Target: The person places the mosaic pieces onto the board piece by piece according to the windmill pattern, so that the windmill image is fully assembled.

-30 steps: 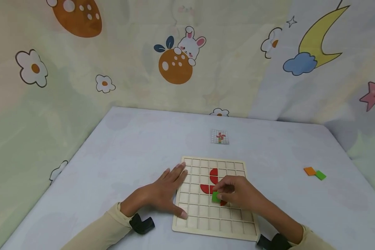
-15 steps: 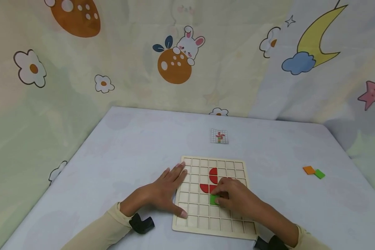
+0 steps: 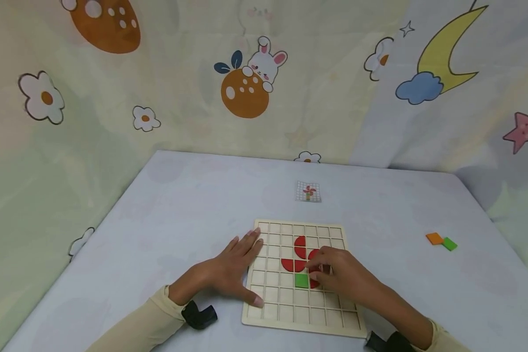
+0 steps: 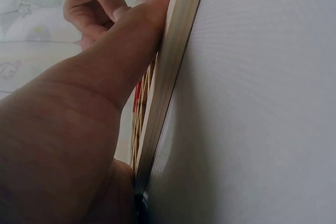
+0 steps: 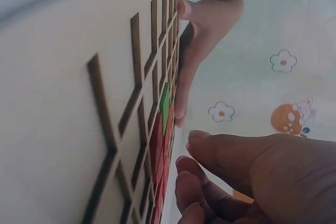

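Note:
A wooden grid board (image 3: 286, 326) lies on the white table. Red quarter-round tiles (image 3: 293, 265) sit in its cells around the middle, and a green square tile (image 3: 301, 280) lies in the cell just below them. My left hand (image 3: 229, 274) rests with spread fingers along the board's left edge, thumb on the lower left cells; in the left wrist view its thumb (image 4: 142, 30) crosses the board's rim. Over the red tiles at the right hovers my right hand (image 3: 339, 274), partly hiding them. The right wrist view shows its thumb and fingers apart, holding nothing.
A small picture card (image 3: 308, 191) with a red and green pattern on a grid lies beyond the board. To the right, an orange tile (image 3: 434, 238) and another green tile (image 3: 450, 244) lie on the table. A printed curtain (image 3: 180, 73) stands behind the table.
My right hand has set the green square tile down into its cell, let go of it and drawn slightly up and to the right. The left hand has stayed in place.

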The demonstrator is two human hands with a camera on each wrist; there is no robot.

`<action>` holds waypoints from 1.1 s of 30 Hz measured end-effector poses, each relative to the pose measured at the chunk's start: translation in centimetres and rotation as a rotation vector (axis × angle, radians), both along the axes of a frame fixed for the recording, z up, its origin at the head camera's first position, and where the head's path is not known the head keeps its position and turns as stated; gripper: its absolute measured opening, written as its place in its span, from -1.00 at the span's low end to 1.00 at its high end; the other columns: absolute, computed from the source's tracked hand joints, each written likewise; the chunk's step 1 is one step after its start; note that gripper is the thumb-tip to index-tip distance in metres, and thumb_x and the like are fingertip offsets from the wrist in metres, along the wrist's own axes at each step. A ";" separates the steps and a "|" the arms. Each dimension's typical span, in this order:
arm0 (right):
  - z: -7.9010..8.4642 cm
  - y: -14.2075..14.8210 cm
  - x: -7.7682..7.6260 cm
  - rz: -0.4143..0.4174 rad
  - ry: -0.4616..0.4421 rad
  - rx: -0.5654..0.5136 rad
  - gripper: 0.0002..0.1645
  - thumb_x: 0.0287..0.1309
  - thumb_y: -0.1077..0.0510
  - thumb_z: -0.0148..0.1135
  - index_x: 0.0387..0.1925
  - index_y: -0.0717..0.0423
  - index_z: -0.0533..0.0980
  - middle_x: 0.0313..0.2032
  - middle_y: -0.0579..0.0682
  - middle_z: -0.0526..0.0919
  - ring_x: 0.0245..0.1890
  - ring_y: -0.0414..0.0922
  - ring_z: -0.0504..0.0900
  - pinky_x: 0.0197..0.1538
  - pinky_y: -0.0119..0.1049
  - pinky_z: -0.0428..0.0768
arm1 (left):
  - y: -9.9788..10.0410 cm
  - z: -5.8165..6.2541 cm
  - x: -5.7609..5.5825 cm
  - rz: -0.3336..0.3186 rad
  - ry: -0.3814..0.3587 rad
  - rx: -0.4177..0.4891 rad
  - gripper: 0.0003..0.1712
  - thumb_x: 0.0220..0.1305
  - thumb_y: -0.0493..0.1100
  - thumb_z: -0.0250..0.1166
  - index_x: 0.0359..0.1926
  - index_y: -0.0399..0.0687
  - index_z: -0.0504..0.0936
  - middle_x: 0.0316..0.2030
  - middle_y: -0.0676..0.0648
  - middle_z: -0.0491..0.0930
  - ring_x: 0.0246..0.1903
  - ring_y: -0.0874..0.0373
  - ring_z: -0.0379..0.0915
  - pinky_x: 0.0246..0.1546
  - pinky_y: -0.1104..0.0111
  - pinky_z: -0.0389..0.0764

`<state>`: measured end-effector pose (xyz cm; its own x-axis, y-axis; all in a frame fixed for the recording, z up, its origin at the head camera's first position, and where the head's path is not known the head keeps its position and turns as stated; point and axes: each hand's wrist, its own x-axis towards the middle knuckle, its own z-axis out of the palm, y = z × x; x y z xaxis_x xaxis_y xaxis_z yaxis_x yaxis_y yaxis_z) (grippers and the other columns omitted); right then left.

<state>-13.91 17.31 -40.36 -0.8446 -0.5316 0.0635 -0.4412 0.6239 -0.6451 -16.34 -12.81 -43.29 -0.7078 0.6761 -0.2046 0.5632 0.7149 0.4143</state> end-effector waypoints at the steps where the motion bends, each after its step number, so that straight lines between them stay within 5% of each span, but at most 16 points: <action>1: 0.0 0.3 0.0 -0.010 0.002 -0.003 -0.82 0.13 0.28 0.38 -0.22 0.03 0.71 -0.42 -0.28 0.51 -0.46 -0.30 0.43 -0.45 -0.40 0.50 | 0.0 -0.1 0.0 0.001 0.001 0.002 0.51 -0.16 0.63 0.25 0.54 -0.16 -0.20 0.52 -0.08 -0.48 0.47 0.08 -0.59 0.40 -0.01 -0.32; 13: -0.6 5.2 0.2 -0.233 0.006 0.029 -0.75 0.21 0.33 0.28 -0.13 0.00 0.68 -0.20 -0.23 0.64 -0.31 -0.26 0.53 -0.27 -0.38 0.56 | 0.5 0.4 0.1 -0.001 -0.018 -0.031 0.50 -0.15 0.62 0.26 0.54 -0.13 -0.22 0.52 -0.07 -0.48 0.47 0.10 -0.58 0.41 0.03 -0.31; 20: -0.7 8.4 -1.0 -0.288 0.199 0.045 -0.70 0.11 0.41 0.33 -0.15 0.06 0.68 -0.23 -0.15 0.66 -0.31 -0.24 0.56 -0.29 -0.38 0.60 | 0.3 0.7 0.2 0.017 -0.017 -0.031 0.50 -0.15 0.62 0.26 0.55 -0.11 -0.21 0.52 -0.06 -0.47 0.48 0.10 -0.57 0.41 0.04 -0.31; 24: -0.7 11.4 -2.2 -0.346 0.272 0.066 -0.73 0.12 0.39 0.33 -0.12 0.14 0.67 -0.20 0.00 0.68 -0.23 -0.04 0.65 -0.29 -0.35 0.63 | 0.3 0.6 0.2 0.020 -0.019 -0.026 0.50 -0.16 0.63 0.26 0.55 -0.11 -0.21 0.53 -0.06 -0.46 0.48 0.10 -0.57 0.41 0.04 -0.32; 28: -0.6 14.8 -3.1 -0.448 0.247 0.090 -0.75 0.23 0.30 0.27 -0.05 0.26 0.63 -0.13 0.24 0.65 -0.15 0.22 0.64 -0.34 -0.35 0.61 | 0.2 0.5 0.1 0.016 -0.015 -0.028 0.51 -0.17 0.64 0.24 0.55 -0.10 -0.23 0.52 -0.05 -0.48 0.47 0.11 -0.59 0.41 0.05 -0.33; 33: -0.6 17.2 -3.3 -0.509 0.213 0.102 -0.69 0.32 0.19 0.21 0.01 0.29 0.60 -0.06 0.33 0.61 -0.10 0.31 0.59 -0.38 -0.43 0.52 | 0.2 0.3 0.0 0.004 -0.015 -0.019 0.51 -0.15 0.63 0.24 0.55 -0.11 -0.25 0.52 -0.05 -0.50 0.47 0.12 -0.62 0.40 0.04 -0.35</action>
